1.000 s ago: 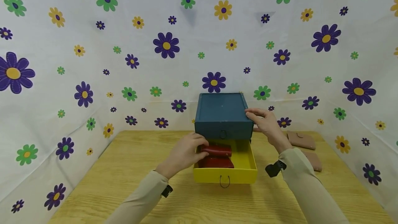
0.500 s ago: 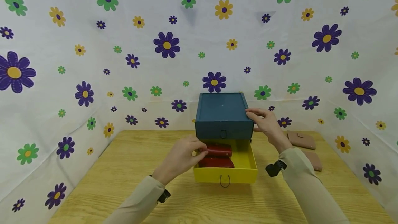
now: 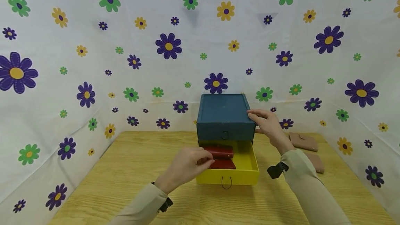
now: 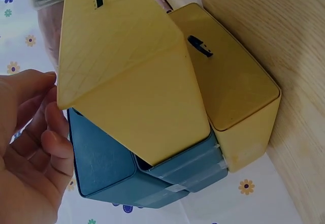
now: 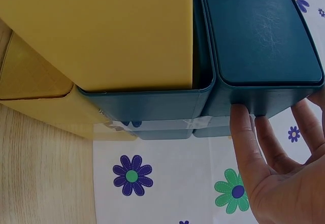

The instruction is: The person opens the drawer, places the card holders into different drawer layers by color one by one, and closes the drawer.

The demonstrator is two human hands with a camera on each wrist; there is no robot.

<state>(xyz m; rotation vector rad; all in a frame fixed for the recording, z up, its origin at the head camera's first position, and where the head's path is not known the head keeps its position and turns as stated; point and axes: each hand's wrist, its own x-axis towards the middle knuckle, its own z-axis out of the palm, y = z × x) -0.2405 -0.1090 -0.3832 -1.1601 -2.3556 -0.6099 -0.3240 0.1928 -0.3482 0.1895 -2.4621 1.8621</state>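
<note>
Two red leather wallets, the rear one (image 3: 222, 152) and the front one (image 3: 224, 164), lie along the left of the pulled-out yellow drawer (image 3: 227, 177). Over that drawer's left side hovers my left hand (image 3: 188, 164), fingers bent loosely, tips overlapping the wallets in the head view. The left wrist view shows these bent fingers (image 4: 53, 117) beside the drawer's front edge, with nothing seen between them. My right hand (image 3: 269, 124) rests against the right side of the blue top drawer unit (image 3: 223, 108). Its extended fingers (image 5: 246, 132) touch the blue casing in the right wrist view.
A shut yellow drawer (image 4: 228, 71) forms the bottom tier on the wooden table (image 3: 140, 169). Two tan wallets, the rear one (image 3: 303, 142) and the front one (image 3: 316, 163), lie to the right, past my right hand. Flower-printed cloth (image 3: 140, 79) encloses the table.
My left hand has moved from the rear red wallet toward the front one, slightly down and right. The wallets and my right hand have stayed in place.
</note>
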